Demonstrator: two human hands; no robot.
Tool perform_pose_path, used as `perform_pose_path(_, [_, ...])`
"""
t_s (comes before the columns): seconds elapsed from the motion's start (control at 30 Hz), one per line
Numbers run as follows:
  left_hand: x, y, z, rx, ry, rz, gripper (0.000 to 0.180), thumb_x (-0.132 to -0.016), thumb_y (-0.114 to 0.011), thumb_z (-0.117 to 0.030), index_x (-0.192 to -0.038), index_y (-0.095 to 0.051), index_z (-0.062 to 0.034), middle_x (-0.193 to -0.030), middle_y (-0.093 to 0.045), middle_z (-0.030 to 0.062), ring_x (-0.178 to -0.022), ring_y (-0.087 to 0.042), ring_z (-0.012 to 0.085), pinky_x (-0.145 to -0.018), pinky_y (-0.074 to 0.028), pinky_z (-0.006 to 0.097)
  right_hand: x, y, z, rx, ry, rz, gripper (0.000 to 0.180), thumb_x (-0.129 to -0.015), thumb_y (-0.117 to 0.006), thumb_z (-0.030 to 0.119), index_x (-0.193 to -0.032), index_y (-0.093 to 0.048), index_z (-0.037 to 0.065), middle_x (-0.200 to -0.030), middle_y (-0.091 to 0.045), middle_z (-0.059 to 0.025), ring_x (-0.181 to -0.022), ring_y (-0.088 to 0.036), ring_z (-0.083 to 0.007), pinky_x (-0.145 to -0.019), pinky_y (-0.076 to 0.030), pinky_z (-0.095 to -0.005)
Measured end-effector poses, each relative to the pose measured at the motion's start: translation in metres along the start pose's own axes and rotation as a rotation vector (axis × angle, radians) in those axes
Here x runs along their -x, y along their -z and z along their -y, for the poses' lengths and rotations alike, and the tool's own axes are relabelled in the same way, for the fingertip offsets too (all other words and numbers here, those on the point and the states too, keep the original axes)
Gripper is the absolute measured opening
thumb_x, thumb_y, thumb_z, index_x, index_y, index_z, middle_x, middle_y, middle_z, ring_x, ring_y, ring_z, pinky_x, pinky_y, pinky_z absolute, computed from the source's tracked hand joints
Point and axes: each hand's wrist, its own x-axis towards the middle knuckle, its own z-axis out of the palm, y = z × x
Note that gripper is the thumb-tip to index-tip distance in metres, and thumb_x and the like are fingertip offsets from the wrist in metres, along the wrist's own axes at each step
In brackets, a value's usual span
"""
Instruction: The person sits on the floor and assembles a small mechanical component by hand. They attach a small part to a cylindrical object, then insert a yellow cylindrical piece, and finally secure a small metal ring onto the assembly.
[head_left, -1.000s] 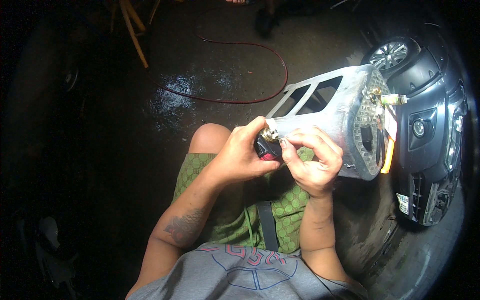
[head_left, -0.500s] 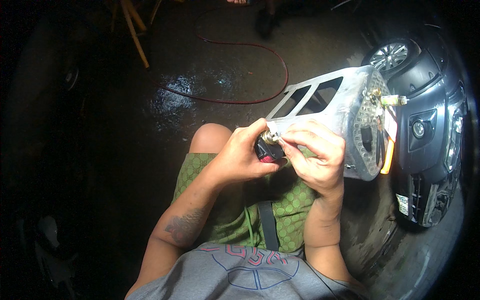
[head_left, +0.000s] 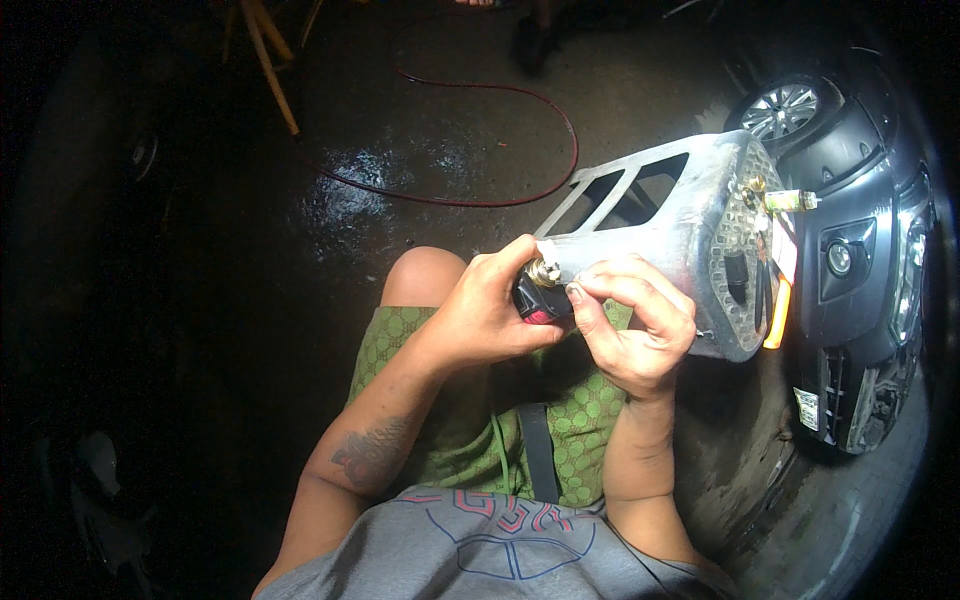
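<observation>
My left hand (head_left: 478,310) is closed around a small black part (head_left: 540,299) with a reddish patch low on its side. A round, brass-coloured metal piece (head_left: 544,271) sits at its upper end, with something whitish beside it. My right hand (head_left: 640,335) is just right of the part, thumb and forefinger pinched together near the metal piece. Whatever is between those fingertips is too small to make out. Both hands are above my lap, in front of a grey stool-like stand (head_left: 690,225) with rectangular openings in its side.
On the stand's textured face are a small bottle (head_left: 790,201), brass-coloured bits (head_left: 752,190) and an orange-handled item (head_left: 778,315). A dark car (head_left: 850,220) is at the right. A red hose (head_left: 500,204) curves over the wet floor; yellow legs (head_left: 268,65) stand far left.
My right hand has drawn slightly right and down, away from the metal piece, which now shows more plainly. My left hand keeps its hold, almost unmoved.
</observation>
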Motion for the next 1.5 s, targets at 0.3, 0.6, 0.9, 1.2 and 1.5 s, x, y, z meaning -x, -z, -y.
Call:
perform_pose_path(0.3, [0.0,0.0,0.001,0.012,-0.014,0.001,0.051,-0.063,-0.085,-0.013,-0.104,-0.059,-0.0008,-0.087,-0.063,0.0107,-0.08,-0.066,0.0168,-0.074,-0.052,0.032,-0.004,-0.004,0.003,0.069,0.047,0.015,0.017,-0.073,-0.076,-0.01,-0.086,-0.069,0.0,-0.082,-0.07,-0.0116,-0.074,-0.069,-0.0258,-0.069,-0.056,-0.0349])
perform_pose_path(0.6, [0.0,-0.002,0.002,-0.029,-0.03,-0.014,0.048,-0.064,-0.085,-0.011,-0.102,-0.058,-0.0014,-0.084,-0.064,0.0116,-0.078,-0.067,0.0173,-0.072,-0.052,0.032,-0.007,-0.004,0.01,0.162,-0.064,0.026,0.014,-0.076,-0.077,-0.005,-0.086,-0.069,0.0,-0.077,-0.068,-0.009,-0.064,-0.063,-0.0193,-0.058,-0.051,-0.0305])
perform_pose_path(0.9, [0.0,-0.004,-0.002,-0.025,-0.011,-0.012,0.046,-0.067,-0.085,-0.01,-0.1,-0.054,-0.0003,-0.084,-0.066,0.0172,-0.081,-0.072,0.0287,-0.068,-0.054,0.036,-0.007,-0.007,0.021,0.199,-0.23,0.046,0.012,-0.075,-0.076,-0.009,-0.085,-0.071,-0.004,-0.077,-0.069,-0.0084,-0.064,-0.061,-0.0111,-0.059,-0.049,-0.0239])
perform_pose_path(1.2, [-0.001,-0.001,-0.003,-0.053,-0.031,-0.003,0.047,-0.066,-0.086,-0.011,-0.099,-0.054,-0.0013,-0.085,-0.068,0.0182,-0.084,-0.073,0.0358,-0.069,-0.055,0.039,0.001,-0.001,0.017,0.045,-0.193,-0.169,0.012,-0.077,-0.076,-0.01,-0.085,-0.07,-0.004,-0.086,-0.071,-0.0091,-0.076,-0.065,-0.0131,-0.069,-0.052,-0.0261])
perform_pose_path(1.5, [0.0,-0.003,0.0,-0.034,-0.014,-0.013,0.046,-0.063,-0.086,-0.01,-0.098,-0.056,-0.0038,-0.084,-0.063,0.0092,-0.08,-0.066,0.0198,-0.071,-0.052,0.032,0.01,-0.001,0.001,-0.08,-0.331,-0.06,0.01,-0.079,-0.075,-0.01,-0.087,-0.071,-0.005,-0.087,-0.07,-0.0086,-0.083,-0.065,-0.014,-0.077,-0.052,-0.0278])
